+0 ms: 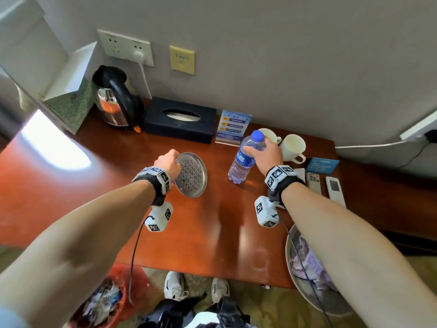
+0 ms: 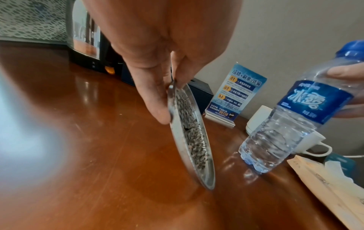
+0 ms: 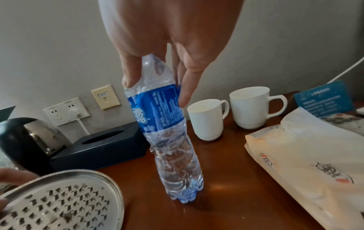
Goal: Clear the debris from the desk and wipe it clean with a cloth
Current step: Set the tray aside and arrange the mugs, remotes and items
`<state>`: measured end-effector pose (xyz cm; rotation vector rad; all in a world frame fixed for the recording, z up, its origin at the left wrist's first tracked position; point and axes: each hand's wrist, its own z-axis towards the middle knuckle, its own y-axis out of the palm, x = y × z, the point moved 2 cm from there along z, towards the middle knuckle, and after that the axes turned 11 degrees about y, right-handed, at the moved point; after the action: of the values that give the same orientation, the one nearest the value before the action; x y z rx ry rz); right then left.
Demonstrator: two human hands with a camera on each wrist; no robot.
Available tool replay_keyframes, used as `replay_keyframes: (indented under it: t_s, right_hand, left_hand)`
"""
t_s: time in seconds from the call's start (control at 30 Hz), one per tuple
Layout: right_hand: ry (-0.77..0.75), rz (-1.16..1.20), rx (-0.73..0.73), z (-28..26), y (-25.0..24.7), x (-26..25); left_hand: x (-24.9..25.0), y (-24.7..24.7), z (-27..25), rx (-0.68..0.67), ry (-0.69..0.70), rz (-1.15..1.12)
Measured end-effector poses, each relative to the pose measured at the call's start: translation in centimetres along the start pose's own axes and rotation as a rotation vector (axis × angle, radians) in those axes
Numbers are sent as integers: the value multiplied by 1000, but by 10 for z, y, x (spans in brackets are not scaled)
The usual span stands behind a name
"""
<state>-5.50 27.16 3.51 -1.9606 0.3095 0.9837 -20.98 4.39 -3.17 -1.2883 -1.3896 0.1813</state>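
Note:
A round perforated metal tray (image 1: 192, 175) stands tilted on its edge on the red-brown desk (image 1: 189, 233). My left hand (image 1: 169, 162) pinches its upper rim between thumb and fingers (image 2: 157, 109); dark specks lie on the tray (image 2: 189, 140). Right of it a clear water bottle (image 1: 243, 159) with a blue cap and label leans over, its base on the desk. My right hand (image 1: 267, 153) grips the bottle (image 3: 163, 124) round its shoulder. A purple-white cloth (image 1: 307, 263) lies in a metal basin (image 1: 287, 247) at the desk's front right, partly behind my right forearm.
A kettle (image 1: 115, 98), a dark tissue box (image 1: 179, 119), a blue sign (image 1: 234, 127) and two white mugs (image 1: 293, 146) line the wall. Two remotes (image 1: 334, 190) and a white packet (image 3: 305, 155) lie at the right. A red bin (image 1: 123, 287) of rubbish stands on the floor.

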Motion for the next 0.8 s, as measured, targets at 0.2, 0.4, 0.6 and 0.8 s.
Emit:
replay_keyframes:
  t_s: [0.2, 0.4, 0.6, 0.8]
  right_hand:
    - [0, -46, -23, -1, 10, -2]
    - [43, -214, -2, -6, 20, 11]
    - [61, -150, 10, -11, 19, 16]
    - [62, -114, -16, -13, 24, 32]
  left_hand:
    - [2, 6, 17, -19, 11, 8]
    - [3, 13, 26, 6, -6, -23]
    - [1, 19, 28, -3, 0, 59]
    - [-8, 33, 28, -133, -9, 120]
